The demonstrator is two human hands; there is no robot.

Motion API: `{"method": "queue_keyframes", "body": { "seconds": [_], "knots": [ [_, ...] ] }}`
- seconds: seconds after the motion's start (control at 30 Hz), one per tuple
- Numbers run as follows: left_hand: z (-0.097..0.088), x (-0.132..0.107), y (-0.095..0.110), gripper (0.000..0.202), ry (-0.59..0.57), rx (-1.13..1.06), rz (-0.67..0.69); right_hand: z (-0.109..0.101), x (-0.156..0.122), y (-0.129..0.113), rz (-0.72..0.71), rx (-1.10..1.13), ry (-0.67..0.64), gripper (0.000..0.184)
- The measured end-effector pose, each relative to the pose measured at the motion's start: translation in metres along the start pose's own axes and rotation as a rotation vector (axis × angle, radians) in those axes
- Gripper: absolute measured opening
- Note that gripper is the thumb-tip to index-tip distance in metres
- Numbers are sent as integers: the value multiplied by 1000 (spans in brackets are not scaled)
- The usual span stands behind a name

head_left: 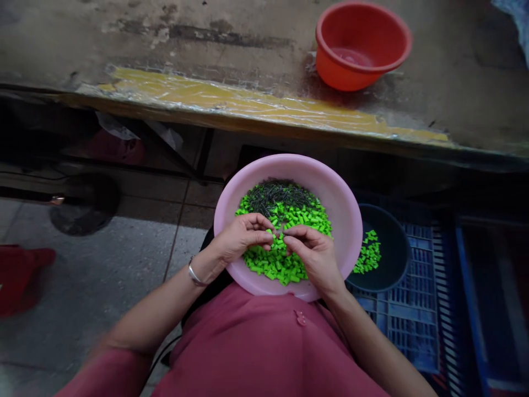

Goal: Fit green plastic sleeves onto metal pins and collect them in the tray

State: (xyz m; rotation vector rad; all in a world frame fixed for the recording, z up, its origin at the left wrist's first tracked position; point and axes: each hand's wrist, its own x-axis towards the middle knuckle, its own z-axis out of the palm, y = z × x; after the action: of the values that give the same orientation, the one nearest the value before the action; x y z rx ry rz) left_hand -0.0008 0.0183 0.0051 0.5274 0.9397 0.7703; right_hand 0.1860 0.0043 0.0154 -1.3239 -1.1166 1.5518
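Note:
A pink basin [347, 242] rests on my lap, filled with small bright green plastic pieces [285, 270]. A heap of thin dark pins [276, 196] lies on top of them at the far side. My left hand [243, 237] is closed in a pinch over the basin, with a green piece at its fingertips. Facing it, my right hand [312, 251] pinches what looks like a dark pin, its fingertips close to the left ones. The fingers partly cover both small parts, so I cannot tell whether they are joined.
A worn table [248, 55] edged with yellow tape stands ahead, bearing a red bowl [359, 71]. To my right, a dark bowl [392, 264] with green pieces sits on a blue crate [409, 325]. A red object [20, 275] is on the floor at left.

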Motion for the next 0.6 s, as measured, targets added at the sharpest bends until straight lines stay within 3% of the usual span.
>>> {"method": "queue_keyframes", "body": {
  "seconds": [0.3, 0.4, 0.6],
  "knots": [
    [-4, 0, 2, 32, -76, -218, -112, 7, -15, -12, -525, -591, 26, 6],
    [-4, 0, 2, 32, -95, -201, -108, 8, -13, -13, -592, -710, 7, 7],
    [-1, 0, -2, 30, -72, -140, -70, 7, -14, -12, -593, -842, -59, 9]
  ]
}}
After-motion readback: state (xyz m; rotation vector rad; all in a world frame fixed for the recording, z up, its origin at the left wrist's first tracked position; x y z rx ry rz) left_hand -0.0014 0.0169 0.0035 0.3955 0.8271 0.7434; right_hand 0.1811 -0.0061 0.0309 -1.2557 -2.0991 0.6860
